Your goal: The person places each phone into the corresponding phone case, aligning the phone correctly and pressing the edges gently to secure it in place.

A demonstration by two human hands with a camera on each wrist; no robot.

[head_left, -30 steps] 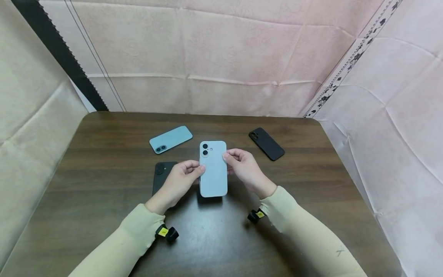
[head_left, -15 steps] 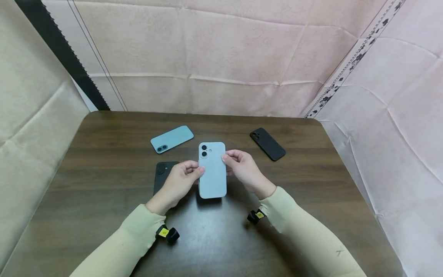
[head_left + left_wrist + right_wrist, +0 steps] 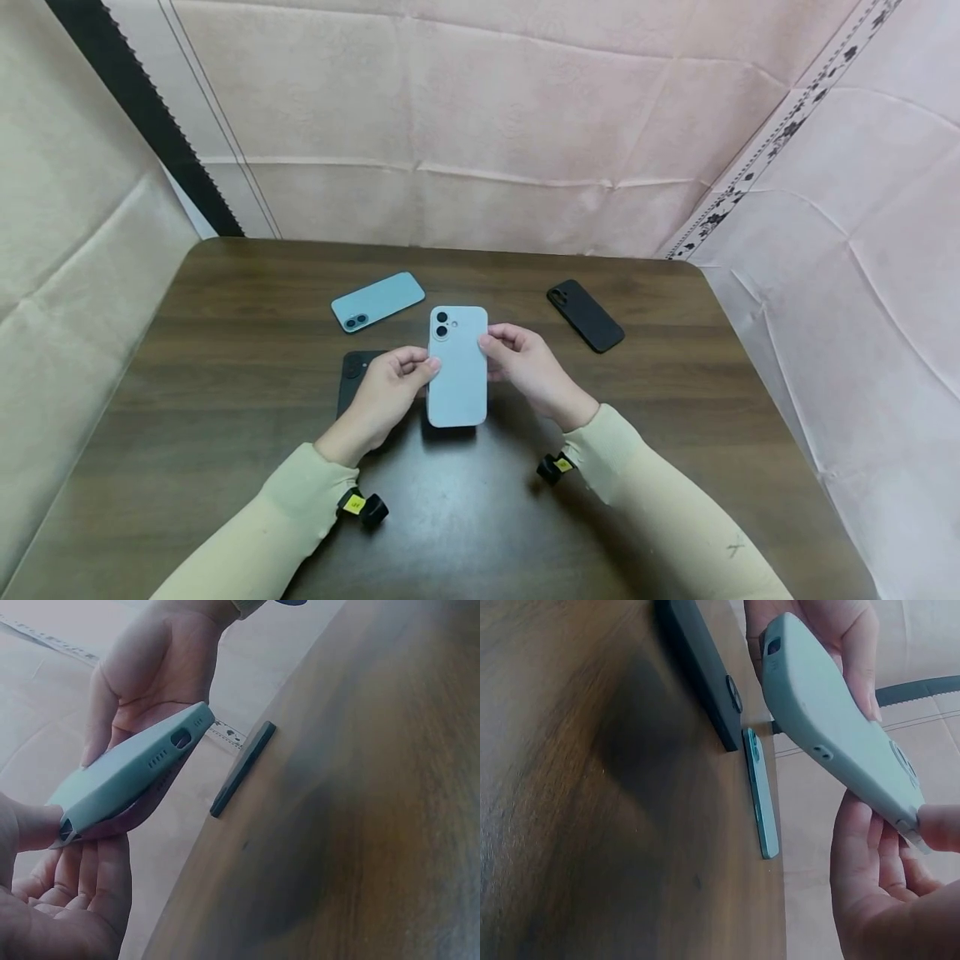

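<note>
In the head view, a light blue phone case (image 3: pixel 457 367) is held up over the table, its back with two dark camera circles facing me. My left hand (image 3: pixel 390 396) pinches its left edge, thumb on the back and fingers behind. On the opposite edge, my right hand (image 3: pixel 531 367) grips near the upper corner in the same way. The left wrist view shows a darker, purplish edge (image 3: pixel 131 817) sticking out beneath the case's rim, with the left fingers under it. A port opening shows at the case's end in both wrist views.
Behind the case lies a light blue phone (image 3: pixel 378 302) on the brown wooden table (image 3: pixel 675 467). A dark phone (image 3: pixel 350 375) is partly covered by my left hand. To the right lies a black phone (image 3: pixel 586 316). Pale cloth (image 3: pixel 510 108) hangs around the table.
Both hands keep their grip on the case and stay almost in place. The table and the other phones have shifted slightly right in the head view.
</note>
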